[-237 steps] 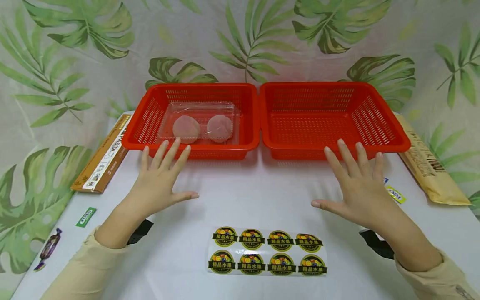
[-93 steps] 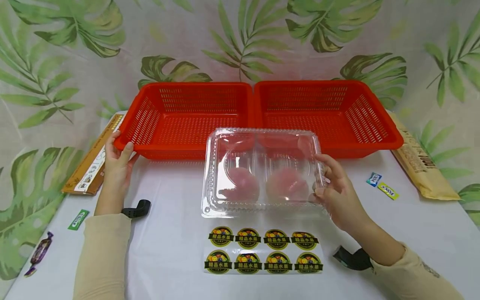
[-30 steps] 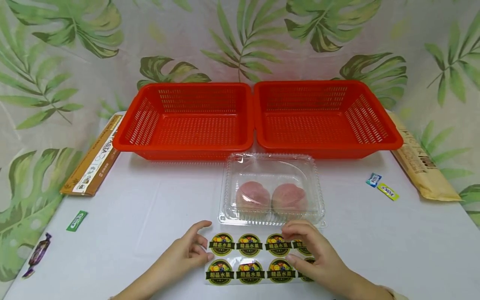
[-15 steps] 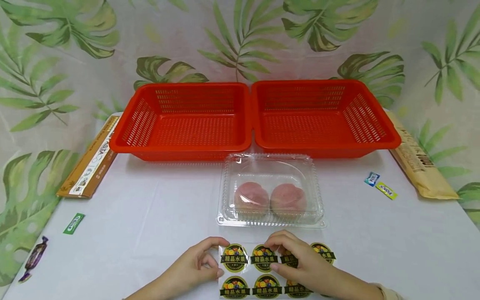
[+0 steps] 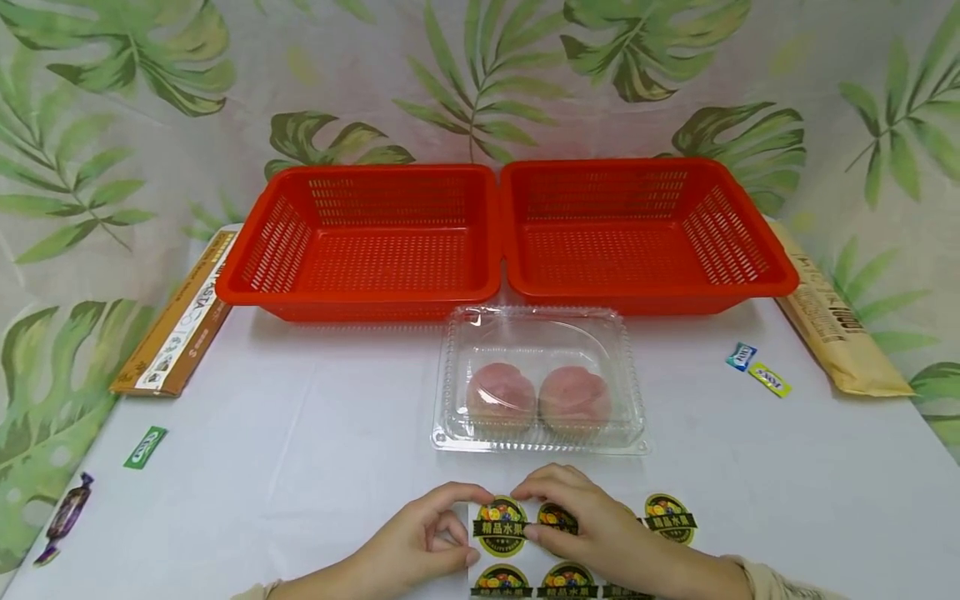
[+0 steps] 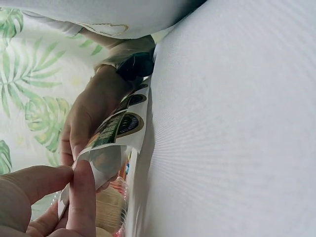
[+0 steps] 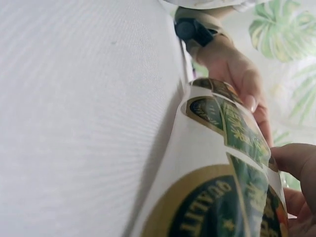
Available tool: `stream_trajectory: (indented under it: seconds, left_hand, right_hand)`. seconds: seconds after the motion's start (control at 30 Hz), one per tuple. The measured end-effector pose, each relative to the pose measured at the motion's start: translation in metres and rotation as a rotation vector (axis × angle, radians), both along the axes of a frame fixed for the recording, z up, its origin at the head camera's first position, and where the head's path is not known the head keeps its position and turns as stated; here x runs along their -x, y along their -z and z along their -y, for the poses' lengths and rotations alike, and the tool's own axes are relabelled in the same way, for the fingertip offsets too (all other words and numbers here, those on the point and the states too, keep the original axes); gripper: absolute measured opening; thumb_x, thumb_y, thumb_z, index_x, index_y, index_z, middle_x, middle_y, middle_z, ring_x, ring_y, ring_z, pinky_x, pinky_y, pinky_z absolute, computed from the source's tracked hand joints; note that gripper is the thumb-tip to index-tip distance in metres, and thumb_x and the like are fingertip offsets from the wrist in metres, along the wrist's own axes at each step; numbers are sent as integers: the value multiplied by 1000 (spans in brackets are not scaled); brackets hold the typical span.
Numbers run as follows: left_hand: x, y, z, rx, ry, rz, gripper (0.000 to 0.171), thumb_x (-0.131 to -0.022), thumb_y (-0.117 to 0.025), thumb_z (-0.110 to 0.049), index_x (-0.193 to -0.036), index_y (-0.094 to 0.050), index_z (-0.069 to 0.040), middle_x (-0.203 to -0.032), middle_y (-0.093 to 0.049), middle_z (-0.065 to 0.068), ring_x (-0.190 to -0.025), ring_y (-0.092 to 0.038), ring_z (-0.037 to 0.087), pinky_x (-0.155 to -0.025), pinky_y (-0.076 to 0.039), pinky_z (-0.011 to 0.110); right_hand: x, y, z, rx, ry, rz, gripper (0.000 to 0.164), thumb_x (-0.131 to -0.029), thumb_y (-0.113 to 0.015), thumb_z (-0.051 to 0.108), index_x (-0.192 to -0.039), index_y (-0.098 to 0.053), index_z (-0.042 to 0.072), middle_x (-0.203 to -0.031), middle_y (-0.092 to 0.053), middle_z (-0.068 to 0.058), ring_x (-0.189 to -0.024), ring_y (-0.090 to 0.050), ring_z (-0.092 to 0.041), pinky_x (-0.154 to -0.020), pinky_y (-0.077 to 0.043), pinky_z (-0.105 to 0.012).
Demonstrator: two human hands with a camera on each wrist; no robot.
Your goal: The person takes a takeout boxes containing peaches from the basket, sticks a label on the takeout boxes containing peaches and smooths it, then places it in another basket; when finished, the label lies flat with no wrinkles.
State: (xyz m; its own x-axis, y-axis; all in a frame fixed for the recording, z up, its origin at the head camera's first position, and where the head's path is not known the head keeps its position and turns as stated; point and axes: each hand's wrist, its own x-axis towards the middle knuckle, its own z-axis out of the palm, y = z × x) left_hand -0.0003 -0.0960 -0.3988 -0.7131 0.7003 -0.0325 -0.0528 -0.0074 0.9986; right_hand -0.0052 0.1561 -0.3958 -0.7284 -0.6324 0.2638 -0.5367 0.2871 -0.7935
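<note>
In the head view, a sheet of round fruit stickers (image 5: 502,533) is held low at the front middle. My left hand (image 5: 420,537) pinches its left edge between thumb and finger. My right hand (image 5: 592,517) reaches over the sheet from the right, thumb and fingertips pinching at the edge of the upper left sticker and covering part of the upper row. The left wrist view shows the sheet (image 6: 123,123) bent, with its edge between the left fingers. In the right wrist view the sheet (image 7: 197,197) curves up off the white tabletop. Behind both hands sits a clear plastic clamshell box (image 5: 540,333) with two pinkish round items.
Two red plastic baskets (image 5: 360,296) (image 5: 652,292) stand side by side at the back. A brown pasta box (image 5: 176,325) lies at left, a tan packet (image 5: 847,333) at right. Small candies (image 5: 146,447) (image 5: 67,518) (image 5: 741,357) (image 5: 770,380) lie near both sides.
The clamshell box went from the left basket to the table, carried by the right hand. Both hands then took hold of the sticker sheet, which shifted right and toward me.
</note>
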Motion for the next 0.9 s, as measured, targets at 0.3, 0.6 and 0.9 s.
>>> stream_trajectory:
  seconds: [0.3, 0.6, 0.9]
  left_hand:
    - [1, 6, -1, -25, -9, -22, 49, -83, -62, -3, -127, -42, -4, -75, -58, 19, -61, -60, 10, -56, -51, 29]
    - [2, 8, -2, -35, -4, -25, 48, -83, -62, -4, -127, -42, -4, -74, -58, 20, -60, -58, 8, -53, -51, 27]
    - [2, 10, -2, -34, -29, -2, 47, -83, -63, -4, -125, -44, -7, -73, -59, 17, -56, -56, 6, -50, -48, 22]
  right_hand:
    - [4, 0, 8, 31, 21, -7, 27, -85, -63, 17, -111, -54, 17, -107, -53, 8, -98, -48, -11, -79, -45, -26]
    - [3, 7, 8, 60, 38, 7, 23, -85, -63, 14, -105, -56, 19, -103, -53, 9, -94, -49, -10, -77, -45, -25]
    - [2, 3, 11, 137, 9, 3, 27, -79, -63, -5, -102, -59, 9, -82, -56, 3, -73, -50, -6, -59, -47, -21]
